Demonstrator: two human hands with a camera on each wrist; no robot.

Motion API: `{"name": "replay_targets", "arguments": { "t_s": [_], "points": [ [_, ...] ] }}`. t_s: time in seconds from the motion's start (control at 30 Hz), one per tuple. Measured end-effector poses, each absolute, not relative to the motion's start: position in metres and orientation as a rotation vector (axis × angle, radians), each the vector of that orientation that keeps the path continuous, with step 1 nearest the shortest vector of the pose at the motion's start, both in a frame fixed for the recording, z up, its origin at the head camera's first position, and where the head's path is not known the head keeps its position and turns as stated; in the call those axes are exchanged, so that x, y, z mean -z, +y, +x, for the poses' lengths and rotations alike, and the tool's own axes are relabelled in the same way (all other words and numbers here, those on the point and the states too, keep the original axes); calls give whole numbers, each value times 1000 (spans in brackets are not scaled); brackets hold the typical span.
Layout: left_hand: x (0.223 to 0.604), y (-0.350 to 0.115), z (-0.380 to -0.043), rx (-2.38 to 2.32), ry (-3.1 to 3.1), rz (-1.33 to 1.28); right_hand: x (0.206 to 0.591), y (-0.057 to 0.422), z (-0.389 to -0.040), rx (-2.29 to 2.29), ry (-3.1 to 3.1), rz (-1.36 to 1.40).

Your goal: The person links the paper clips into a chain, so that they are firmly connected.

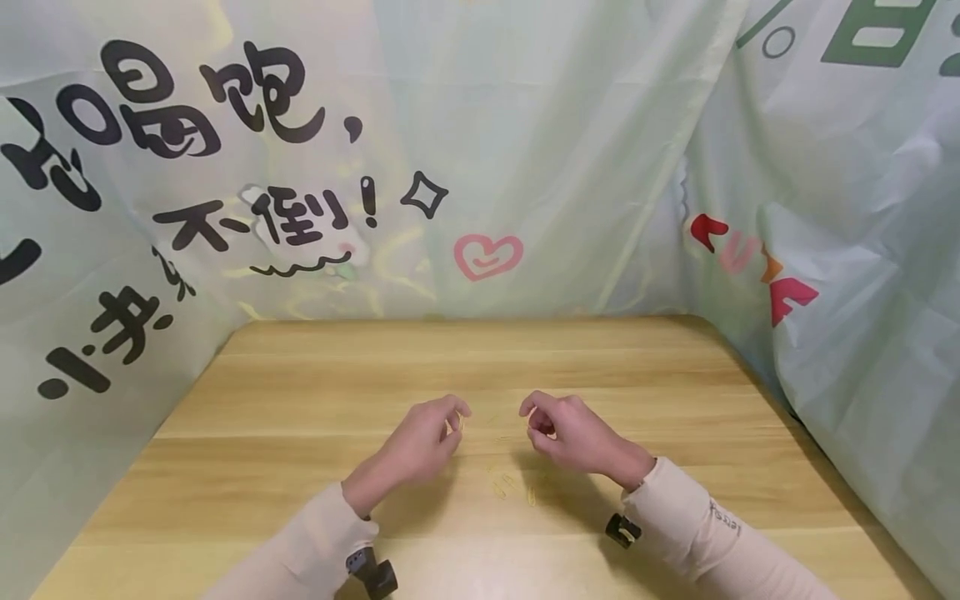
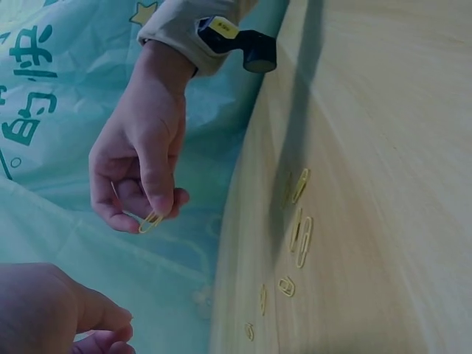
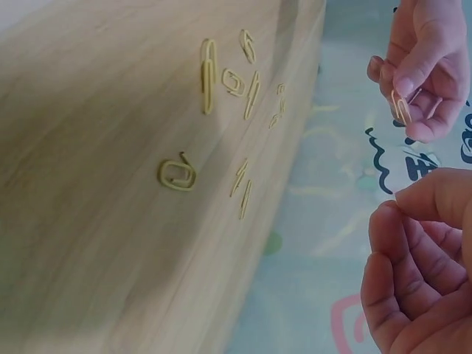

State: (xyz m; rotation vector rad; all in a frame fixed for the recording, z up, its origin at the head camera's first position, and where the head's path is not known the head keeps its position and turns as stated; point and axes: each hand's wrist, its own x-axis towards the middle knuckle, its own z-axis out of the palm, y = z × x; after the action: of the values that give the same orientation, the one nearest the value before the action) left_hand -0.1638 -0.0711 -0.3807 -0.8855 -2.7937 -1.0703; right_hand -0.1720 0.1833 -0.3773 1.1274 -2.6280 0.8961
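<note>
Both hands hover over the wooden table, facing each other a short gap apart. In the right wrist view my left hand (image 3: 431,66) pinches a yellow paper clip (image 3: 400,108) between thumb and fingers. My right hand (image 2: 140,151) likewise pinches a yellow paper clip (image 2: 150,222), seen in the left wrist view with one end sticking out past the thumb. From the head, the left hand (image 1: 420,437) and right hand (image 1: 577,433) show their backs, fingers curled. Below lie several loose yellow paper clips (image 3: 209,77), some bent in shape, such as a rounded clip (image 3: 177,173).
The wooden table (image 1: 300,367) has light from the front on its surface. A pale green printed cloth (image 1: 570,167) hangs behind it and along both sides. Dark cameras sit at the left wrist (image 1: 372,573) and right wrist (image 1: 622,530).
</note>
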Motion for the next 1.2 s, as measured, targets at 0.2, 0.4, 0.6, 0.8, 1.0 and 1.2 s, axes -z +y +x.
{"name": "replay_targets", "arguments": {
  "t_s": [0.2,0.4,0.6,0.8,1.0,1.2],
  "points": [
    [375,-70,-164,1128,-2802,-860,375,180,-174,-897,-2601,1128],
    [375,-70,-165,1173,-2782,-857,372,177,-175,-898,-2600,1107],
    [371,-69,-165,1232,-2728,-861,367,174,-175,-886,-2573,1099],
    [369,-68,-166,1258,-2714,-843,364,172,-175,-890,-2552,1098],
    [370,-67,-168,1284,-2671,-861,363,169,-176,-886,-2504,1094],
    [368,-66,-168,1324,-2642,-890,362,165,-177,-904,-2453,1113]
  ]
}}
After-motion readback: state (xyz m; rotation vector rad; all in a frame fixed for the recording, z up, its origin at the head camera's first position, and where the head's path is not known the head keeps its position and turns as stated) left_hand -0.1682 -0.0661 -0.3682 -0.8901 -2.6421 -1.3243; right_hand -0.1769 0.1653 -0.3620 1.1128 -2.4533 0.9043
